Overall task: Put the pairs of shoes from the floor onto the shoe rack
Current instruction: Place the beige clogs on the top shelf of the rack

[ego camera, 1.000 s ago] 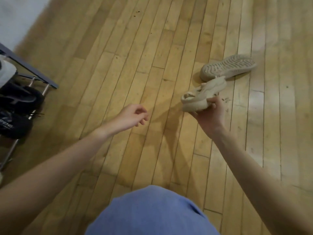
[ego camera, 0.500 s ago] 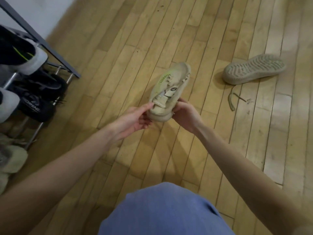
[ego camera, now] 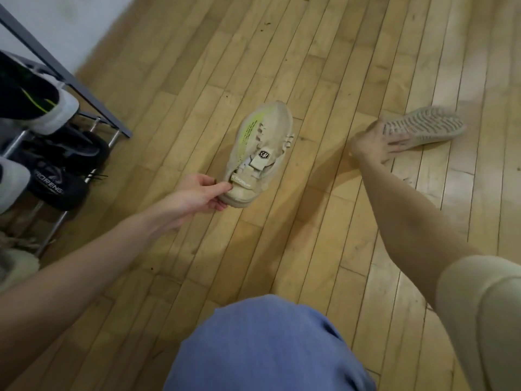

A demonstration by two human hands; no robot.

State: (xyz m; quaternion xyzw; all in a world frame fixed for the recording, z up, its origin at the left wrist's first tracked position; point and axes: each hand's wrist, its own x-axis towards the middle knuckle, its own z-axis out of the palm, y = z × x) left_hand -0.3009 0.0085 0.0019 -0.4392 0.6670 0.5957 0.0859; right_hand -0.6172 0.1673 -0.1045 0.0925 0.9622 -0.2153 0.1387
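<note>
A: From the head view, we see our left hand [ego camera: 203,193] pinching the heel end of a beige shoe [ego camera: 260,153], thumb on top by the heel tab and fingers curled beneath the sole. The shoe is held above the wooden floor [ego camera: 310,66], upper facing us, toe pointing away, with a yellow-green streak along its left side.

B: And our right hand [ego camera: 375,145]?

A: It is stretched out to the right, fingers spread and fairly straight, lying against the near end of the second beige shoe [ego camera: 423,128]. That shoe rests on the floor with its ridged sole showing, well apart from the one we hold. The hand is blurred, so we cannot tell whether any finger has curled round it; we see no grip.

B: Where is the shoe rack [ego camera: 93,103]?

A: At the left edge, a dark metal frame with pale rails. We see a black shoe with a white sole [ego camera: 42,105] on an upper level, its yellow-green stripe showing, and a black shoe with white lettering [ego camera: 53,184] on a level below it. More dark shoes sit beside these, too shadowed to sort out. A pale shoe [ego camera: 17,266] lies low at the rack's foot; we cannot tell whether it is on a rail or on the floor.

B: Anything nearer to us?

A: Our blue trouser knee [ego camera: 267,348] fills the bottom centre, and a cream sleeve [ego camera: 485,306] covers our right upper arm.
</note>
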